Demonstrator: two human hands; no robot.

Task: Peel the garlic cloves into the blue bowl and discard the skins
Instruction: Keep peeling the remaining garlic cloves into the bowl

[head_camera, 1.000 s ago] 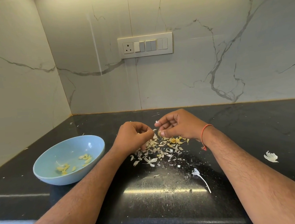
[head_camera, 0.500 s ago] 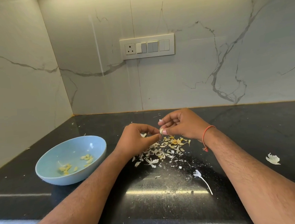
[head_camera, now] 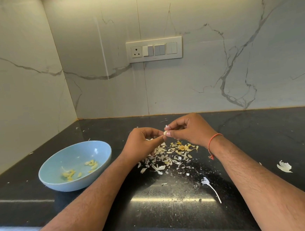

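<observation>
Both hands meet above the black counter [head_camera: 258, 125]. My right hand [head_camera: 187, 130] pinches a small pale garlic clove [head_camera: 165, 132] between thumb and fingers. My left hand [head_camera: 141, 143] has its fingers curled, and its fingertips pinch the same clove from the left. Under the hands lies a scatter of white and yellowish garlic skins [head_camera: 169, 156]. The blue bowl [head_camera: 76, 183] stands on the counter to the left and holds several peeled cloves [head_camera: 91, 164].
A larger skin piece [head_camera: 284, 167] lies at the right, and a white stalk [head_camera: 211, 187] lies nearer the front edge. The marble walls form a corner at the back left. A switch panel [head_camera: 154, 49] sits on the back wall.
Both hands have lifted slightly off the skin pile, and the clove now shows more plainly between the fingertips. The bowl has not moved.
</observation>
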